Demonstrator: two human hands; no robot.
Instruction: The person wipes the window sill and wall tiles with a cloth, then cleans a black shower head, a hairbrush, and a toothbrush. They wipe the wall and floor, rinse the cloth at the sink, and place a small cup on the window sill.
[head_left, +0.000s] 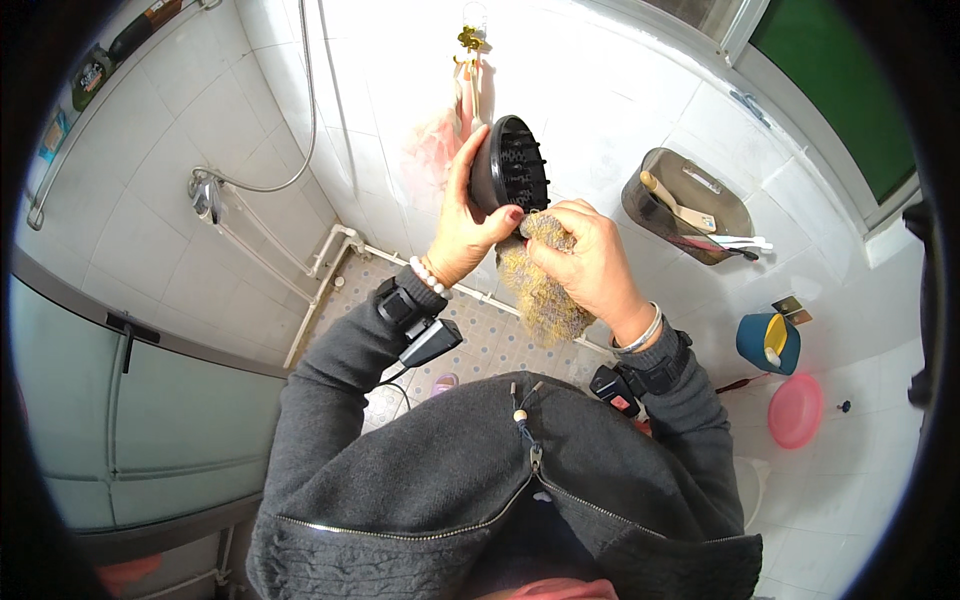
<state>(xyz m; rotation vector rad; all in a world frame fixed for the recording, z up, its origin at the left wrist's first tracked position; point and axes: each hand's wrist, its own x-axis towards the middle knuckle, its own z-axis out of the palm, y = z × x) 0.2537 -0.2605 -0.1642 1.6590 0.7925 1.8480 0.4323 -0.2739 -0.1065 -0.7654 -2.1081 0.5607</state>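
My left hand (466, 234) grips a black hair dryer diffuser (489, 171) by its outer wall, thumb near the lower rim. Its pronged face is turned to the right. In my right hand (589, 259) a yellow-grey cloth (546, 300) is pinched between thumb and fingers. The cloth's upper end touches or nearly touches the diffuser's lower edge, and its loose part hangs below my fingers. Whatever lies behind the bunched cloth is hidden.
A wall caddy (652, 217) with brushes hangs at right, above a blue holder (750, 341) and a pink basin (795, 411). Ahead, a pink mesh bath puff (435, 150) hangs from a gold hook (469, 37). A shower hose (311, 97) and white pipes (300, 337) run at left.
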